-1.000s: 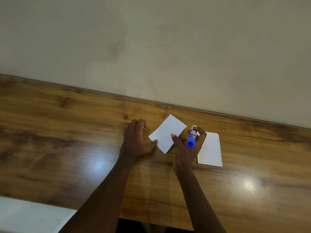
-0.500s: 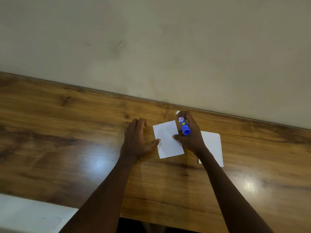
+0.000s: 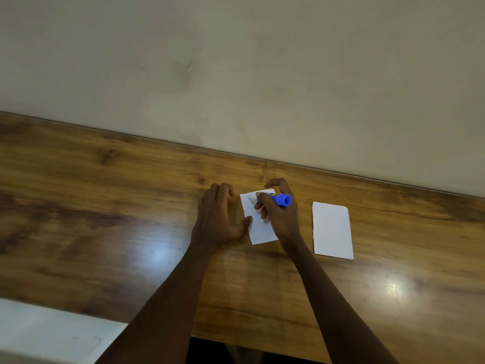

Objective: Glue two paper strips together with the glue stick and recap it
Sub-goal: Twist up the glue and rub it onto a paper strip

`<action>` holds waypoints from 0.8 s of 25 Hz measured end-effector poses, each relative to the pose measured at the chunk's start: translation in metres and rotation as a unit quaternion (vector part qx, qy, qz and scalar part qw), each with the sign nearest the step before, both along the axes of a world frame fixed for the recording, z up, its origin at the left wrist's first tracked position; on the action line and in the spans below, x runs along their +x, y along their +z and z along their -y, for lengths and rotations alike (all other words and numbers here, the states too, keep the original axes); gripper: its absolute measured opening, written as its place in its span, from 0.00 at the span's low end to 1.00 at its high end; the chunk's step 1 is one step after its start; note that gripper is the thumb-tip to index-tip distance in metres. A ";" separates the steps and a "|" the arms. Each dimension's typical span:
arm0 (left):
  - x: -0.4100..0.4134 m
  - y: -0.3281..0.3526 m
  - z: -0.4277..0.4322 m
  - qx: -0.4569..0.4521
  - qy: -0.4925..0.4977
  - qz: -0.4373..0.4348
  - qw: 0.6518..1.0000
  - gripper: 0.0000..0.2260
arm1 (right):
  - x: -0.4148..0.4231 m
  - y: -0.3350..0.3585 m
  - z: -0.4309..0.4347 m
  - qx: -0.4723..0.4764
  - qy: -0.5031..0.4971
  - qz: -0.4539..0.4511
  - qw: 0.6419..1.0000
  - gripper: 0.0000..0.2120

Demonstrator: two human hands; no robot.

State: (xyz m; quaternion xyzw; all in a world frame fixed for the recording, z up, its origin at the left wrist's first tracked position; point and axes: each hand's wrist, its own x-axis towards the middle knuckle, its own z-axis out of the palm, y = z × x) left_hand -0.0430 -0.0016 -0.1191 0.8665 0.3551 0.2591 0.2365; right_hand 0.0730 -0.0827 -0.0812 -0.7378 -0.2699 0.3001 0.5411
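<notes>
Now rubbing glue stick (image 3: 278,198), gripped in right hand (image 3: 279,216), on top of near strip (image 3: 258,224) w/ left hand (image 3: 219,216) spread flat beside it, 2nd strip (image 3: 332,229) lying apart on surface (image 3: 105,232); joining & recapping not done, cap not seen.

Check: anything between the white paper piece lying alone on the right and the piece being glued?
Nothing visible. Only bare wooden table separates the right white paper piece from the glued piece; the right hand holding the blue glue stick overlaps its target.
</notes>
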 end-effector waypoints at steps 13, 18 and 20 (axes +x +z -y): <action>0.000 -0.001 0.000 0.000 0.001 0.001 1.000 0.25 | 0.006 0.006 -0.003 -0.054 0.021 0.156 0.986 0.09; 0.000 -0.002 -0.001 0.005 0.009 0.000 1.000 0.26 | 0.025 0.008 0.004 -0.067 -0.030 0.166 0.983 0.08; 0.001 -0.002 0.000 0.009 0.012 0.001 1.000 0.26 | 0.027 0.007 0.005 -0.064 -0.049 0.160 0.984 0.08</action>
